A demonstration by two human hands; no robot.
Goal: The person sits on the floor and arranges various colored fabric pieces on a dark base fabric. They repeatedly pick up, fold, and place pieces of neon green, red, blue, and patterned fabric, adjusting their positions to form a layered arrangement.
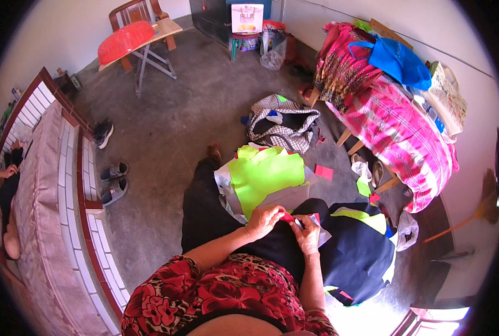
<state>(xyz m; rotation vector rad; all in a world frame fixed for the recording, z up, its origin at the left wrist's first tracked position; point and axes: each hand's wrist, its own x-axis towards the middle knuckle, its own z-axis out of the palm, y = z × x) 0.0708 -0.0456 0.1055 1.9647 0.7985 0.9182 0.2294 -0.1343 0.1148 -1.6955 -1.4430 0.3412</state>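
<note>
My left hand (265,221) pinches one end of a small red piece of cloth (287,216) above my lap. On its other side my right hand (307,234) grips the cloth between thumb and fingers. A small pale thing shows at the right fingertips; what it is I cannot tell. White material (324,236) with a red edge sticks out beside the right hand. Just beyond the hands lies a pile of neon yellow-green fabric pieces (266,172), over grey and white ones. To the right bulges a dark bundle (354,256) with yellow-green and white pieces showing.
A checked bag (283,122) gapes on the concrete floor ahead, near a red scrap (324,172). At right, pink plaid cloth (405,138) covers furniture with wooden legs. Shoes (115,191) stand by a brick-edged bed (43,218), where another person's hand (10,170) shows. A folding table (165,31) stands far left.
</note>
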